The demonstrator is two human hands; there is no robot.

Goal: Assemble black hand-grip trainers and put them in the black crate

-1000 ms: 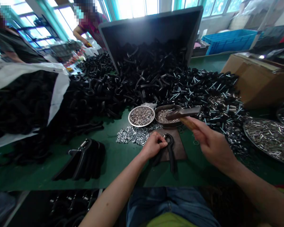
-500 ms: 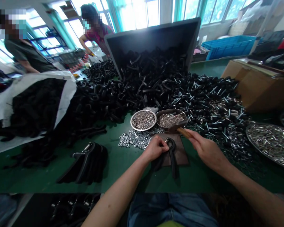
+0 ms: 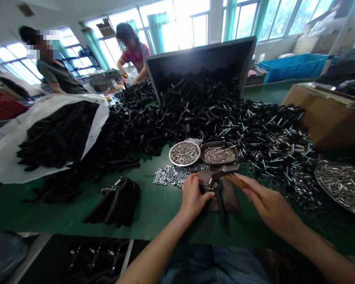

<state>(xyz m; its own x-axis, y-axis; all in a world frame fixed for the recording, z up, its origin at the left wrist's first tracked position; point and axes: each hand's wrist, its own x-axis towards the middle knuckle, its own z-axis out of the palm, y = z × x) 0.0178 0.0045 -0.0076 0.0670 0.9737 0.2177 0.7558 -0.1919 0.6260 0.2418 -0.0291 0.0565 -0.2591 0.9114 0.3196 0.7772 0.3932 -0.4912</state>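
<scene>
My left hand (image 3: 195, 197) is closed around a black hand grip strengthener (image 3: 221, 205), thumb and fingers near its coiled spring end. The grip lies on a dark flat plate (image 3: 232, 195), one handle pointing towards me; the other handle is mostly hidden by my hand. In my right hand (image 3: 266, 199) is a hammer (image 3: 237, 180) with a wooden handle. Its metal head is just above the spring end; I cannot tell whether they touch. Small metal nuts (image 3: 168, 175) are scattered beyond my left hand.
Behind the plate stand a round dish (image 3: 185, 154) and a dark tray (image 3: 219, 154) of small metal parts. Black handles spill from a grey bin (image 3: 201, 51). Assembled grips (image 3: 118, 203) stand at left, a large pan (image 3: 343, 187) of pins at right. Two people work across the table.
My left hand has gone from a fingertip pinch at the spring end to a fuller hold on the grip. The hammer head has come closer to the spring. The camera view has shifted.
</scene>
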